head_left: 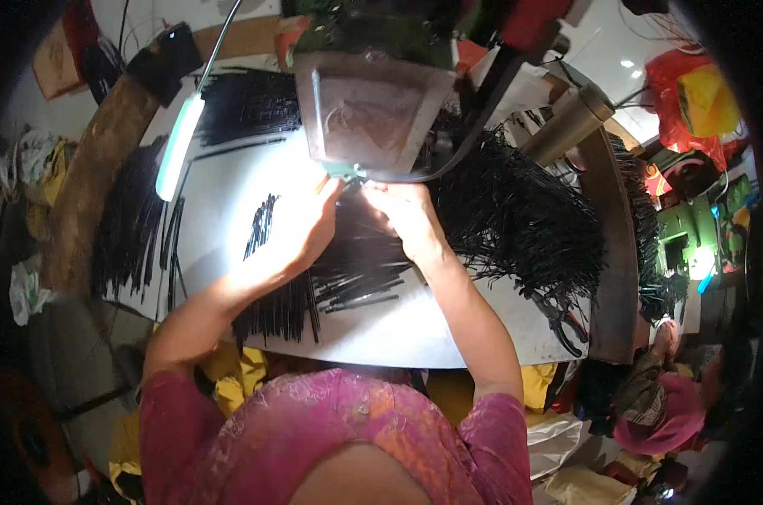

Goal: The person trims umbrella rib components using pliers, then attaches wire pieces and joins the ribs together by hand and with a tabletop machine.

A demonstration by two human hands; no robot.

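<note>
My left hand (310, 229) is raised to the lower front of a green machine (373, 114), its fingers pinched together. From the other side my right hand (408, 217) meets it there, fingers also closed in a pinch. Whatever they hold at the machine's lower edge is too small and shadowed to make out. Under and between the hands lie thin black strips (360, 269) on a white tabletop (398, 332). A short row of black strips (262, 223) lies just left of my left hand, and a large tangled heap of black strands (524, 210) lies right of my right hand.
A lit lamp (179, 147) on a bent stalk hangs at the left. More black strips (247, 105) are stacked at the back. Black-handled pliers (558, 324) lie at the front right, near a metal cylinder (571, 124). Another person (663, 408) is at the far right.
</note>
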